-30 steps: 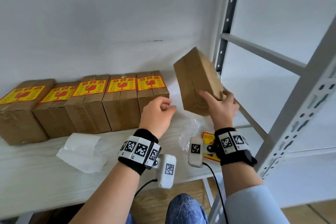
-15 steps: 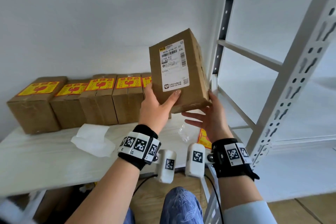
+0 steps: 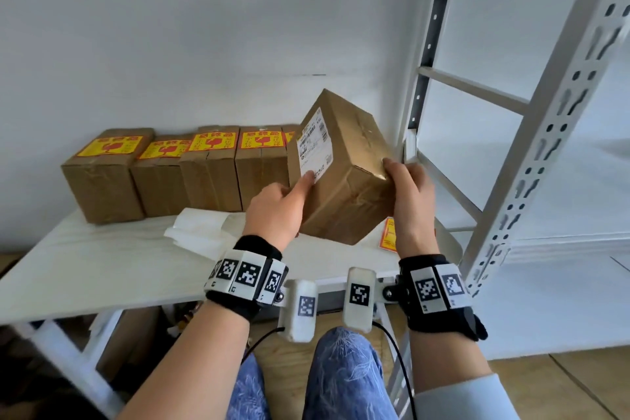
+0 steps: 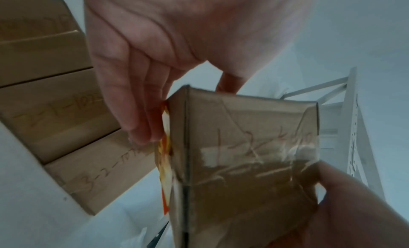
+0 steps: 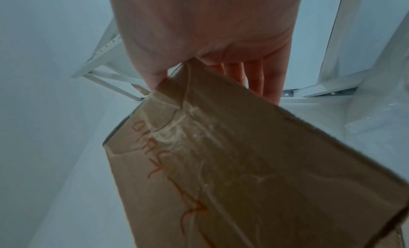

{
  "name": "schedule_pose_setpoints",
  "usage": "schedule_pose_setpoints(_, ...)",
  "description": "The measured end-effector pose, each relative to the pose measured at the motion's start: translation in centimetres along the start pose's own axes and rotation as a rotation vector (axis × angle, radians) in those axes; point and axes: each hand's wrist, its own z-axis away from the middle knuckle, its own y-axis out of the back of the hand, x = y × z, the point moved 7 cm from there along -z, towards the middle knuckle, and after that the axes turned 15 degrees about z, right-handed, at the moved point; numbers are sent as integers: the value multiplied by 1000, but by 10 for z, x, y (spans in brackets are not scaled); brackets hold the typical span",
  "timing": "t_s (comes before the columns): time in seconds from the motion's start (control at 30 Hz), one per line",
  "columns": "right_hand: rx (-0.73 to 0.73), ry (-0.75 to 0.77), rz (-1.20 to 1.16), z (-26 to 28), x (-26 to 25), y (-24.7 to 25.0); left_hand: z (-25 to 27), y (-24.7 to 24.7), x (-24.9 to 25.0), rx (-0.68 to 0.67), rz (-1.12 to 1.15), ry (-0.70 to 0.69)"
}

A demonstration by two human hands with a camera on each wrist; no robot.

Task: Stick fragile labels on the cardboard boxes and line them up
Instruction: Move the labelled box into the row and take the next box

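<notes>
A plain cardboard box (image 3: 347, 181) with a white shipping label hangs tilted above the table, just right of the row. My left hand (image 3: 279, 204) holds its label face, fingers (image 4: 141, 111) laid along it and the thumb past the far edge. My right hand (image 3: 409, 181) grips the near right corner, thumb on one face and fingers (image 5: 261, 76) behind. Several boxes (image 3: 102, 177) with yellow-red fragile labels stand side by side against the wall. The held box (image 4: 243, 155) hides the row's right end. A sheet of fragile labels (image 3: 388, 235) lies on the table under it.
Crumpled white paper (image 3: 201, 232) lies on the white table (image 3: 85, 269) in front of the row. A grey metal shelf rack (image 3: 511, 164) stands close on the right, its post near the held box. The wall is right behind the boxes.
The box came down from chest height and turned, so its shipping label now faces left. My right hand, open under it before, now grips its corner.
</notes>
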Motion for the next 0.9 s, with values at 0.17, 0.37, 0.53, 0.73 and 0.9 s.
schedule_pose_setpoints(0.17, -2, 47, 85, 14, 3, 1, 5, 0, -29, -21, 4, 101)
schedule_pose_setpoints(0.37, -71, 25, 273, 25, 19, -13, 5, -8, -55, -101, -74, 189)
schedule_pose_setpoints(0.53, -121, 59, 396, 31, 30, -33, -11, -12, -88, -149, -161, 273)
schedule_pose_setpoints(0.73, -101, 87, 474, 31, 30, -56, 1, 5, -48, 27, 38, 149)
schedule_pose_setpoints(0.9, -111, 157, 515, 34, 23, -69, 9, 7, -10, 54, -78, -37)
